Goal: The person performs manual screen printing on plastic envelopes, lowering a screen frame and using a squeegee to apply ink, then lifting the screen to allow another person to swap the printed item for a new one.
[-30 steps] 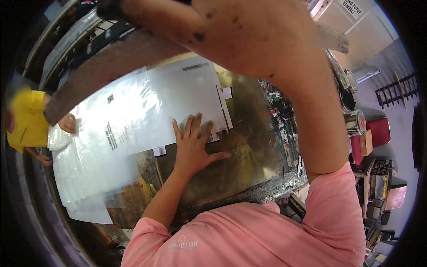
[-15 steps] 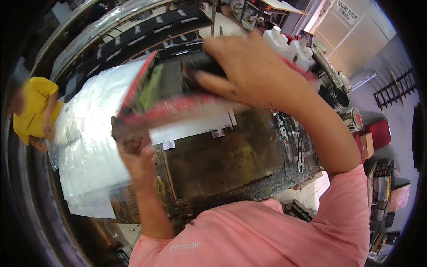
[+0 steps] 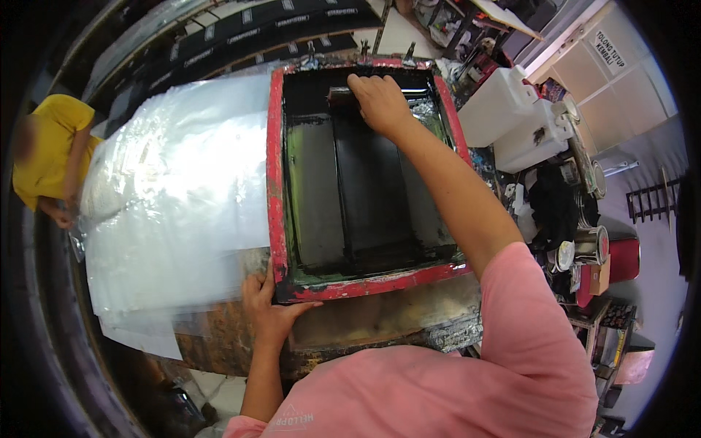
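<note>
A red-edged screen printing frame (image 3: 274, 182) lies flat on the worn worktable, its mesh (image 3: 372, 190) smeared with black ink. My left hand (image 3: 270, 310) is closed around its near left corner, thumb along the front edge and fingers at the side. Inside the far end of the frame, my right hand (image 3: 381, 104) grips a squeegee (image 3: 339, 96), which is partly hidden under the fingers. A dark vertical band of ink runs from the squeegee's area toward the near edge. Hinge clamps (image 3: 365, 51) stand along the frame's far edge.
Stacked clear plastic sheets (image 3: 175, 197) cover the table left of the frame. White jerrycans (image 3: 496, 109) and cans (image 3: 590, 244) crowd the right side. Black printed pieces (image 3: 255, 29) lie on racks beyond. A person in a yellow shirt (image 3: 55, 146) is at far left.
The frame, raised and tilted before, now lies flat on the table. My left hand has come down nearer me with its corner. My right hand is now over the frame's far end.
</note>
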{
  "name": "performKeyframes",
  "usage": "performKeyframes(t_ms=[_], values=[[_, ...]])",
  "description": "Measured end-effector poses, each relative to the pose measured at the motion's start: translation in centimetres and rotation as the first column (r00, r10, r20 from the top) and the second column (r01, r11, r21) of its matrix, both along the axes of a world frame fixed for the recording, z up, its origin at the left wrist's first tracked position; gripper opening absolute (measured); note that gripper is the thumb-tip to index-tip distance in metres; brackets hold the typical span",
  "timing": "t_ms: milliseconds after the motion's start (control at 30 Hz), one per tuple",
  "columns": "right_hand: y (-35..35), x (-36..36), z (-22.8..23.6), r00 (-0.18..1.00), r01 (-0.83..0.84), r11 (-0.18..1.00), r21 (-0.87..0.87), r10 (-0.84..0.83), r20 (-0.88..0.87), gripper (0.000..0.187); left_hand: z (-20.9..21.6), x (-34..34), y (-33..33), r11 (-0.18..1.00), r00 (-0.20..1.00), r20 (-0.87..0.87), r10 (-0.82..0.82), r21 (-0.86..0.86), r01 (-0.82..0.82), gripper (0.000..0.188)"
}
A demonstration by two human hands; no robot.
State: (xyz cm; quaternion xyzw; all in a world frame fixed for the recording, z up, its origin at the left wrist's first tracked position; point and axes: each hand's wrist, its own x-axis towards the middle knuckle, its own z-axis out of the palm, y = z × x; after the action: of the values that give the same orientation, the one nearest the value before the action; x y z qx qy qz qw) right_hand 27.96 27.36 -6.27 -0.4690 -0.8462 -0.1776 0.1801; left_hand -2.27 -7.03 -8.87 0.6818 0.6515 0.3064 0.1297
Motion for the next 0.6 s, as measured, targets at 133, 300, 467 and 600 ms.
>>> performKeyframes(t_ms=[133,300,467,600], values=[[-2.2,-0.3,0.1,0.999,0.007,0.996,-0.087,-0.004,0.038,0.037,0.4,0.2,-0.6,0.995,0.998,-0.047,0.04,-0.093,-0.044,0.113],[-12.9,-0.3,0.6,0.999,-0.036,0.99,-0.137,0.036,-0.005,0.03,0.8,0.4,-0.8,0.992,0.999,-0.003,0.055,-0.117,-0.055,0.102],[-25.5,-0.1,2.6,0.998,0.026,0.969,-0.244,-0.012,0.06,0.021,1.1,0.7,-0.4,0.997,0.999,0.024,0.033,-0.07,-0.031,0.091],[-28.1,0.1,4.2,0.999,0.028,0.933,-0.36,-0.019,0.029,0.019,0.5,0.6,-0.4,1.0,1.0,0.005,0.015,0.015,-0.015,0.108]])
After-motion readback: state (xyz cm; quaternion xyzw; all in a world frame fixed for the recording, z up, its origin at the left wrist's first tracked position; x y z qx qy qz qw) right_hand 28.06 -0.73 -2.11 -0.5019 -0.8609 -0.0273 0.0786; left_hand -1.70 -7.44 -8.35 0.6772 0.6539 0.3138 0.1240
